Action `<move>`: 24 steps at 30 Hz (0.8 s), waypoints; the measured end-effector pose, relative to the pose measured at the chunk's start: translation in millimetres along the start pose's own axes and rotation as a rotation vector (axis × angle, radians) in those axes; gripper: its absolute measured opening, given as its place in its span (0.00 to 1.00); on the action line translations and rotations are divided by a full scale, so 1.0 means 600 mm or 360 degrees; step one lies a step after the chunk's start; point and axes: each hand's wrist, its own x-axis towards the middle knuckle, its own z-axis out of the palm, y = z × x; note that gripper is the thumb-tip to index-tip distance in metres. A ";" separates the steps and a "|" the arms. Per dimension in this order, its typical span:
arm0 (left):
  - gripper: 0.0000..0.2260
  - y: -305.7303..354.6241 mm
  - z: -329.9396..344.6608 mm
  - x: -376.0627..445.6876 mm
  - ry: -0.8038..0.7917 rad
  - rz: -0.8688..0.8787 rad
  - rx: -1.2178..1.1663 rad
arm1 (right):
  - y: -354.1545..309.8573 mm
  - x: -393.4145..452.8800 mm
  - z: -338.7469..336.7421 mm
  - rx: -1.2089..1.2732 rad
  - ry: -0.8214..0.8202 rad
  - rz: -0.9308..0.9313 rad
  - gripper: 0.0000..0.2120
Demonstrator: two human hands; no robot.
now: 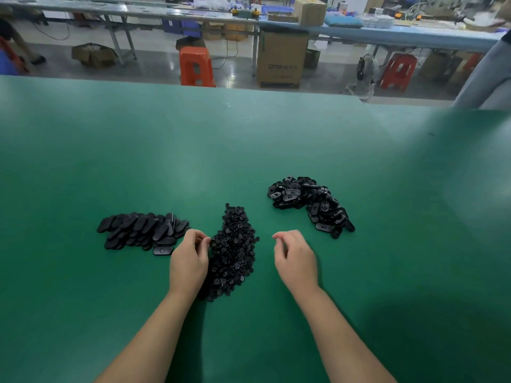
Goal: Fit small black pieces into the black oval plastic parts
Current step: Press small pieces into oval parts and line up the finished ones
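our left hand (189,258) – fingertips pinched at the small black pieces pile (233,252), can't tell what's held | right hand (296,258) – loosely curled, empty | oval parts: neat stack (141,230) left, loose heap (312,203) right, green counter (249,139)

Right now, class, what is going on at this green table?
A person works at a green table with bare hands. Three black heaps lie on it: neatly overlapped oval parts on the left, a heap of small black pieces in the middle, and a looser heap of oval parts on the right. The left hand reaches with curled fingers into the edge of the small pieces. The right hand hovers over bare table, loosely curled, holding nothing visible.
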 end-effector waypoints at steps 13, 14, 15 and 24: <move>0.06 -0.003 0.001 0.004 -0.0009 -0.0030 0.0000 | 0.087 0.060 -0.092 -0.0734 -0.0085 0.0321 0.16; 0.06 -0.003 0.000 0.004 -0.0011 -0.0031 0.0003 | 0.084 0.056 -0.090 -0.0729 -0.0087 0.0292 0.15; 0.06 -0.002 0.000 0.004 -0.0011 -0.0030 0.0002 | 0.080 0.052 -0.087 -0.0720 -0.0091 0.0253 0.14; 0.05 -0.001 -0.002 0.001 -0.0027 -0.0066 -0.0018 | 0.079 0.047 -0.069 -0.0694 -0.0243 0.0264 0.16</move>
